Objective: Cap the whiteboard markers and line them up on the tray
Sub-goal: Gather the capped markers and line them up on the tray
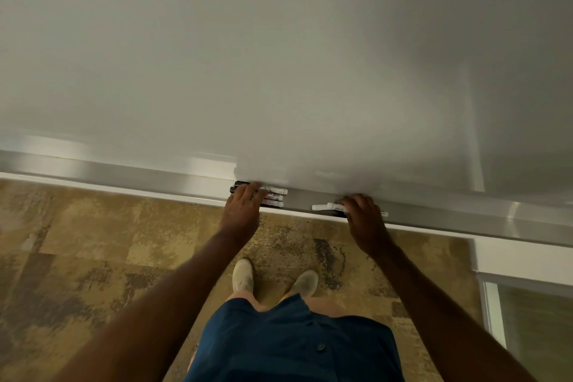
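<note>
Whiteboard tray (155,178): a group of markers (274,196) lay side by side under the left hand (243,206), fingers flat on them. Right hand (364,215) curled over a separate marker (325,206); grip unclear. Step: lining up. Next, probably: slide the separate marker left to join the group.

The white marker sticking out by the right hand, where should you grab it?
Grab the white marker round its bare left end, coming from above and the front. It lies flat along the tray, the whiteboard blocks the back, and the right hand covers its other end.
</note>
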The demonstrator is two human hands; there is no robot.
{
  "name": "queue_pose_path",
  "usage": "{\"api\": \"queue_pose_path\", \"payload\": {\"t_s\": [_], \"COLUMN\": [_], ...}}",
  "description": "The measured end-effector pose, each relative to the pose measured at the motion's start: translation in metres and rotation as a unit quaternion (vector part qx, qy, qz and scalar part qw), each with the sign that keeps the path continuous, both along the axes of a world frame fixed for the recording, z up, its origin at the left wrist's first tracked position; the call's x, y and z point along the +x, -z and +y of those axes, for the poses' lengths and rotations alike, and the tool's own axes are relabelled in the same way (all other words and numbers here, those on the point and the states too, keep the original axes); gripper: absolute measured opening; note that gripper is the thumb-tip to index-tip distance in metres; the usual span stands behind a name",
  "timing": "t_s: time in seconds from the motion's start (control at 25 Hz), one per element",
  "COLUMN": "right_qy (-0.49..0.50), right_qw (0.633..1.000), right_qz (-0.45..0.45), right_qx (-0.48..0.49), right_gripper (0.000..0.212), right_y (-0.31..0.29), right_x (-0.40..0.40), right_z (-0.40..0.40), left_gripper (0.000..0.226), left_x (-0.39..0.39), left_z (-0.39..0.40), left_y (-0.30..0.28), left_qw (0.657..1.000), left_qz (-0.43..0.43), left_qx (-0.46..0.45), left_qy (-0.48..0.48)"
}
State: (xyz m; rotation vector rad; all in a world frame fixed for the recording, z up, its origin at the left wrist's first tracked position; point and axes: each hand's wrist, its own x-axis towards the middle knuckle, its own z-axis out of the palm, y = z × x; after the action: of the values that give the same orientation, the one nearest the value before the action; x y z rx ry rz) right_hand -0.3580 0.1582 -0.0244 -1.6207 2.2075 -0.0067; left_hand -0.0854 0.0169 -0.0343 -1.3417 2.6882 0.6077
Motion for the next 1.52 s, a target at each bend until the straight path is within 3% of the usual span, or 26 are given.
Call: {"api": "queue_pose_path", "payload": {"t_s": [0.12,0.36,0.56,0.84,1.04,1.24,1.44,1.52], "right_qy": [0.019,-0.044,0.011,0.018,-0.042,-0.083,-0.101,-0.083], "right_qw": [0.999,0.998,0.998,0.998,0.998,0.993,0.991,0.994], "right_qz": [0.026,0.043,-0.011,0.040,0.048,0.079,0.061,0.054], "right_qx": [-0.023,-0.025,-0.059,-0.051,-0.024,0.029,0.060,0.035], "right_gripper": [0.036,0.041,0.024,0.010,0.040,0.054,0.065,0.055], "right_y": [-0.001,-0.009,-0.034,-0.065,-0.051,-0.036,-0.026,-0.026], "right_x": [0.020,0.058,0.057,0.077,0.127,0.147,0.140,0.137], "right_z": [-0.006,-0.030,-0.045,-0.062,-0.080,-0.094,-0.089,-0.081], "left_gripper": [0.057,0.055,0.054,0.057,0.059,0.059,0.057,0.054], "left_x": [0.010,0.027,0.036,0.044,0.047,0.050,0.051,0.052], "left_z": [-0.006,-0.016,-0.022,-0.026,-0.028,-0.030,-0.030,-0.031], "left_y": [0.002,0.005,0.006,0.005,0.004,0.005,0.005,0.005], "left_qw": [1.000,1.000,1.000,1.000,1.000,1.000,1.000,1.000], "left_qz": [-0.008,-0.013,-0.016,-0.011,-0.011,-0.003,0.003,-0.001], "left_qx": [0.000,-0.006,-0.004,0.000,0.001,-0.006,-0.014,-0.015], "left_qy": [-0.003,-0.007,-0.007,0.001,0.010,0.019,0.019,0.017]}}
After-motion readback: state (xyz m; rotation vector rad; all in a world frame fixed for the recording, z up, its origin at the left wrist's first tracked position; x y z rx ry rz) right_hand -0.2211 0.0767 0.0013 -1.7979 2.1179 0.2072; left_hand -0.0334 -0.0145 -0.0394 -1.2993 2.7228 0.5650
